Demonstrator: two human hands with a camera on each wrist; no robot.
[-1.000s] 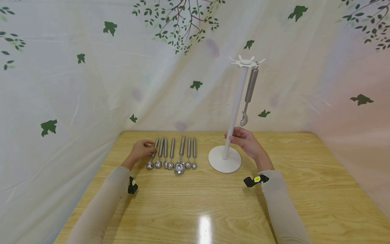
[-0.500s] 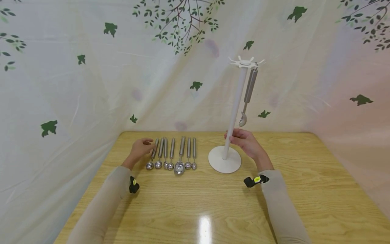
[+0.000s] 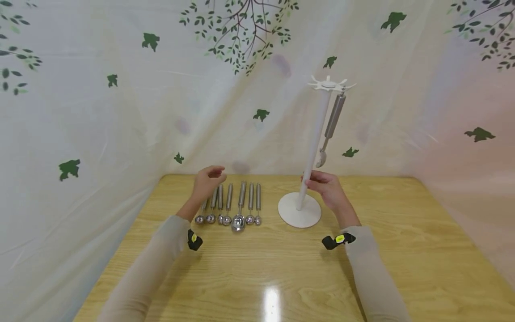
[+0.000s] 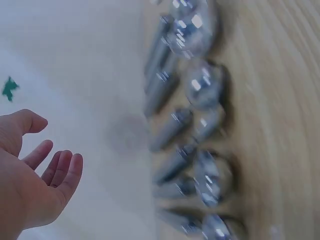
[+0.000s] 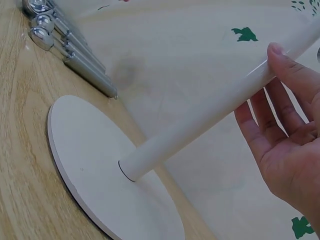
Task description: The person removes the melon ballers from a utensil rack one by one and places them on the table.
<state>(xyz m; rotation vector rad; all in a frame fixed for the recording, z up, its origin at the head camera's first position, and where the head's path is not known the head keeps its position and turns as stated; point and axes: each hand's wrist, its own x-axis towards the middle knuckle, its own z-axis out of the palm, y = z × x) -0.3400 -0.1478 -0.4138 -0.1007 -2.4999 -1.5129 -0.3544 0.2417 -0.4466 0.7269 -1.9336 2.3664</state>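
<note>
My left hand (image 3: 207, 183) is raised over the left end of a row of steel scoops on the table. Its fingers are loosely bent, and the left wrist view shows the hand (image 4: 35, 175) holding nothing. It partly hides the handles of the leftmost scoops. The largest of the row is an ice cream scoop (image 3: 238, 222). With thumb and fingers, my right hand (image 3: 330, 190) holds the lower part of a white stand's pole (image 5: 200, 112). From a hook on the stand's top (image 3: 327, 84) hangs one scoop (image 3: 335, 117), bowl down.
The stand's round white base (image 5: 75, 145) rests on the wooden table (image 3: 249, 268), right of the scoops. A pale curtain (image 3: 225, 120) with printed leaves rises behind the table's far edge. Fast motion blurs the scoops in the left wrist view.
My left hand has left the leftmost scoop's handle and moved up and to the right, with nothing in it. The right hand keeps its hold on the pole. The head view has shifted slightly.
</note>
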